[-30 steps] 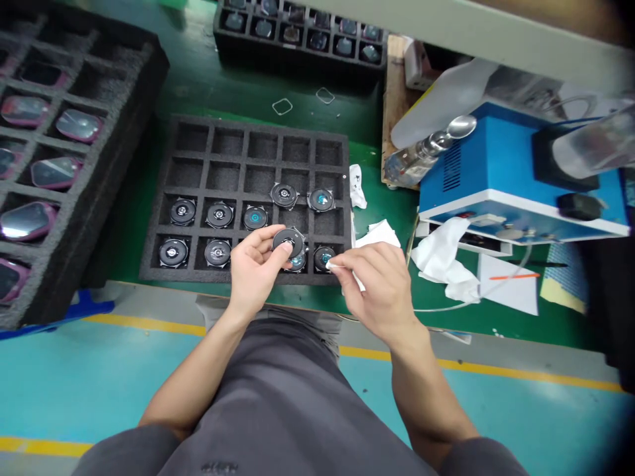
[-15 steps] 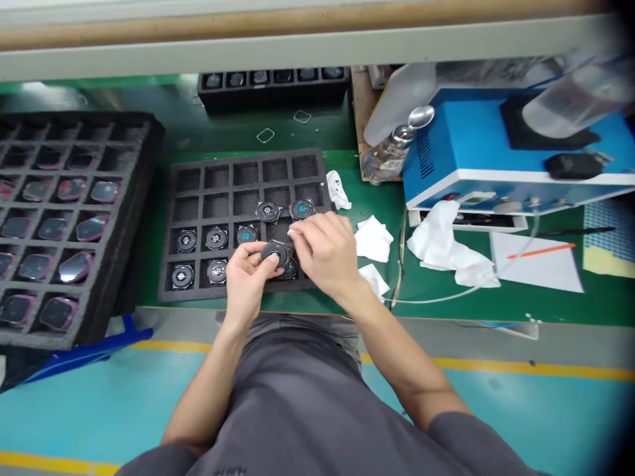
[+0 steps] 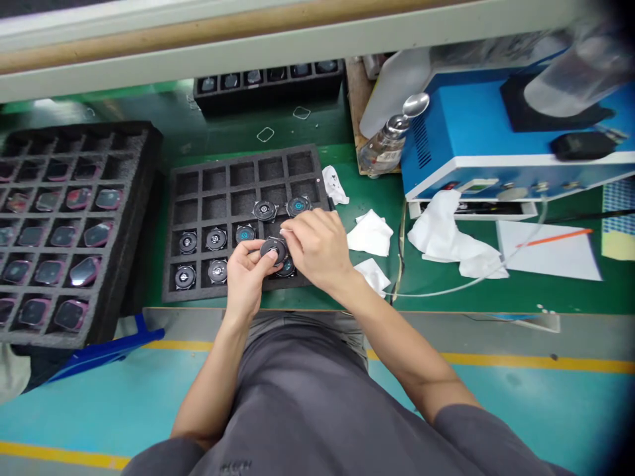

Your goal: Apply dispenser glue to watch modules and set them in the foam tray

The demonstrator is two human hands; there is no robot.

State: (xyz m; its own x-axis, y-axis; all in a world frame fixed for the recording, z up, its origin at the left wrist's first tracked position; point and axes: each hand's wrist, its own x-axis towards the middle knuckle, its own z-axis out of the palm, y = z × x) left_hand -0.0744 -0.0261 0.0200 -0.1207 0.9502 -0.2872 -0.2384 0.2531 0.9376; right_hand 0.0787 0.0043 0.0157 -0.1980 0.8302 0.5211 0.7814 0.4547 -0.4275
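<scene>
Over foam tray (image 3: 214,207) of discs (image 3: 216,238), left hand (image 3: 244,277) clamping disc (image 3: 272,248), right hand (image 3: 318,248) pinching scrap (image 3: 282,231)

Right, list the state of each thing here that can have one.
Left hand, gripping.
Strapless round watch, held up.
Right hand, pinching.
White scrap, mostly hidden.
Middle foam tray, partly filled.
Left foam tray, partly filled.
Metal-topped bottle, lid raised.
Large tissue, crumpled.
Orange stick, lying on paper.
Blue machine, on or off unclear.
</scene>
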